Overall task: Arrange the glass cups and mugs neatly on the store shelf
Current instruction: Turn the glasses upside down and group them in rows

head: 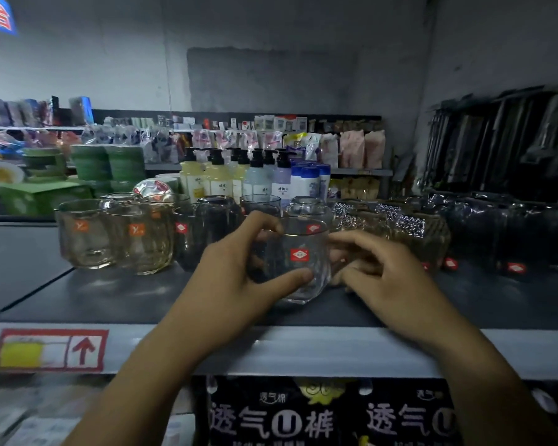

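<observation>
Near the front edge of the shelf (110, 294), dead centre, a clear cup (298, 262) with a red label stands upright, its long axis vertical and its mouth up. The left hand (232, 275) grasps it, thumb across the lower front and fingers curled over the far side near the rim. The right hand (390, 278) sits just beside the cup's right wall with fingers curled toward it. I cannot tell whether they grip or only touch. So the cup lies between the hands, with the left nearer and carrying the hold. Straight behind it stand like clear cups (306, 210), with dark cups (203, 233) and amber cups (116, 236) to the left and bottles (239, 178) farther back. The coming move is probably a short slide away from the body into that row.
</observation>
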